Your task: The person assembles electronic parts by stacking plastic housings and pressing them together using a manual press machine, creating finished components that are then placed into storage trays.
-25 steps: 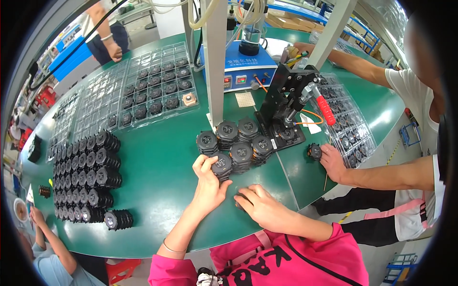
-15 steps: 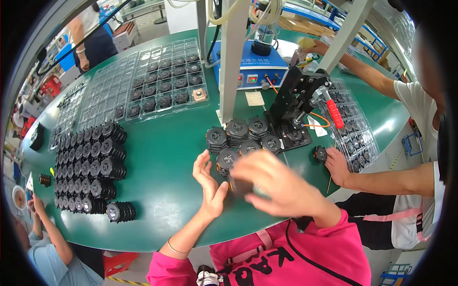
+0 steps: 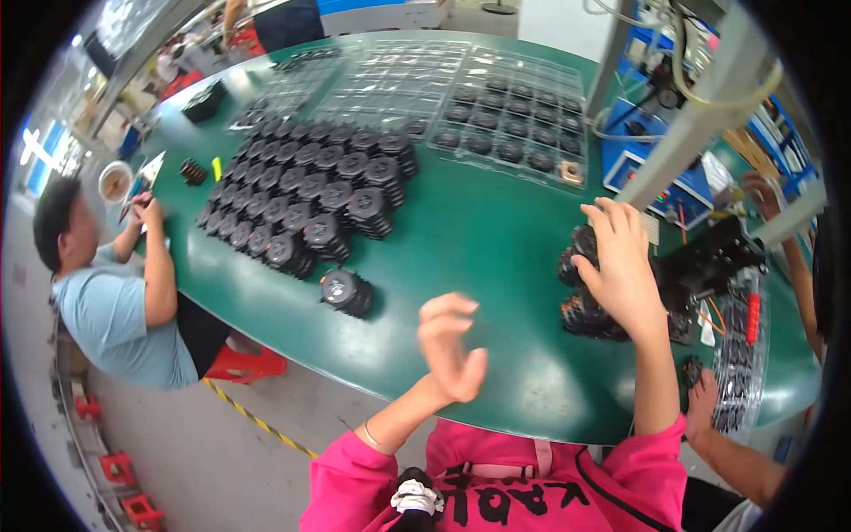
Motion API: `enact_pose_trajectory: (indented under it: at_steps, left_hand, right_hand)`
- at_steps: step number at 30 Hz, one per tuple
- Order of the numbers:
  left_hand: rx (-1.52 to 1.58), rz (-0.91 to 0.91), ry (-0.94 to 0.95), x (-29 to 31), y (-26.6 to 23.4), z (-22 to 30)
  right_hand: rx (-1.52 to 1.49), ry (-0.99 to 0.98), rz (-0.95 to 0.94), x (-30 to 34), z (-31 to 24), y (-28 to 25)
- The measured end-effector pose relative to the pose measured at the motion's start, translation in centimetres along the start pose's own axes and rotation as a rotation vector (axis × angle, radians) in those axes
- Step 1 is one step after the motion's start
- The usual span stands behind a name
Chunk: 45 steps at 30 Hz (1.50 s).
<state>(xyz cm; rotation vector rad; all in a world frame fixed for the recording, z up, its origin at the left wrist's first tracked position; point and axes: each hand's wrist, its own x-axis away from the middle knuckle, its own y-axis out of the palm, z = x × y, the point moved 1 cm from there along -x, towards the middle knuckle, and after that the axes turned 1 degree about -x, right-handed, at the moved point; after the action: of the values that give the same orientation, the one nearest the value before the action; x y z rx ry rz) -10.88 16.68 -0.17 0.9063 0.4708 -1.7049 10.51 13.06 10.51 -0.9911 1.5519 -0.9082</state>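
My right hand [image 3: 623,266] is over a cluster of stacked black octagonal parts [image 3: 578,316] on the green table. Its fingers and thumb are spread, with no part visible between them; I cannot tell whether it touches the stacks it partly hides. Nearer the front edge, my left hand [image 3: 452,348] hovers over the tabletop, slightly blurred. Its fingers curl loosely, the thumb stands apart, and the palm looks empty. To its left, one short stack of black parts [image 3: 347,293] leans in front of a large block of similar stacks [image 3: 310,184].
Clear plastic trays [image 3: 507,180] with black parts lie at the back. A black press fixture [image 3: 714,257] with a red-handled lever [image 3: 753,319] and a blue box [image 3: 660,182] stand right. A co-worker's hand [image 3: 703,399] is at the right edge; another person [image 3: 124,293] sits left.
The view has swung left. My hands have moved apart: the right one is over the stacks, and the dark blurred thing at its fingers no longer shows there.
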Motion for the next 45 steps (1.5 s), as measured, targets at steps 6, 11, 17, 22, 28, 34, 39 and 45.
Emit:
enact_pose_trajectory:
  at_steps: [6,11,17,22,28,34,39,45]
  left_hand:
    - [-0.27,0.621,0.018,-0.6,-10.7,-1.0]
    - [0.044,0.618,-0.576,-0.5,-14.4,-2.1]
    - [0.129,0.184,-0.657,0.3,-13.3,-2.5]
    - [0.118,-0.149,-0.8,2.7,-9.0,1.2]
    - [-0.227,-0.804,-0.506,2.8,-4.5,3.8]
    - [-0.254,-0.814,-0.394,4.5,-1.1,4.7]
    - [-0.189,-0.797,-0.533,4.2,-0.8,4.9]
    - [-0.26,-0.815,-0.54,3.4,-0.5,5.6]
  right_hand:
    - [-0.753,-0.341,-0.053,-0.4,-12.6,7.9]
    - [-0.841,-0.426,0.039,-1.7,-20.0,16.4]
    - [-0.867,-0.436,0.086,-0.5,-18.7,17.9]
    - [-0.857,-0.441,0.008,4.3,-13.5,14.4]
    - [-0.777,-0.435,-0.044,11.9,-6.6,10.7]
    - [-0.82,-0.454,-0.007,14.9,-4.1,8.6]
    - [-0.513,-0.44,0.058,14.8,-4.5,5.5]
    - [-0.293,-0.378,0.164,15.1,-6.7,4.1]
